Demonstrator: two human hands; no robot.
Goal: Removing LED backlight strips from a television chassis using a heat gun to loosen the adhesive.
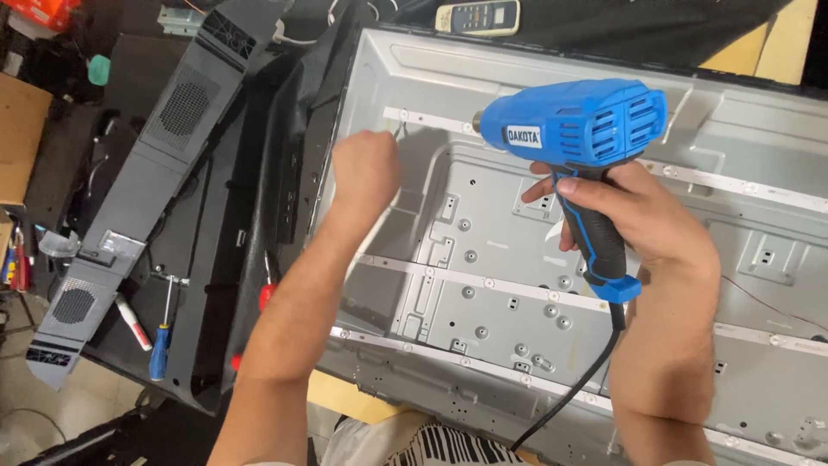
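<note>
Our right hand (642, 220) has its fingers (580, 185) clenched round the black-and-blue grip of a blue heat gun (573, 121), the forefinger lying near the trigger. Our left hand (366, 168) is closed in a loose fist, its fingers pinching the near end of the top LED backlight strip (414, 116), though exactly how they grip it is hidden behind the knuckles. We judge the step in hand to be warming that strip at its end so it can be lifted from the metal back pan of the television (483, 259). The next move, as we read it, calls for a steady nozzle close to the strip and a gentle, even pull from the left hand. The gun hangs above the upper middle of the pan; its barrel runs roughly level across the view, nozzle pointing left toward our left hand, handle dropping down into the right palm, black cord (578, 384) trailing toward us. Two more strips (483, 283) cross the pan lower down. Off to the left, on the dark bench (129, 345), lie a grey speaker bar (142, 185), a blue-handled screwdriver (161, 341) and a marker (132, 321); a remote control (477, 16) rests beyond the pan.
</note>
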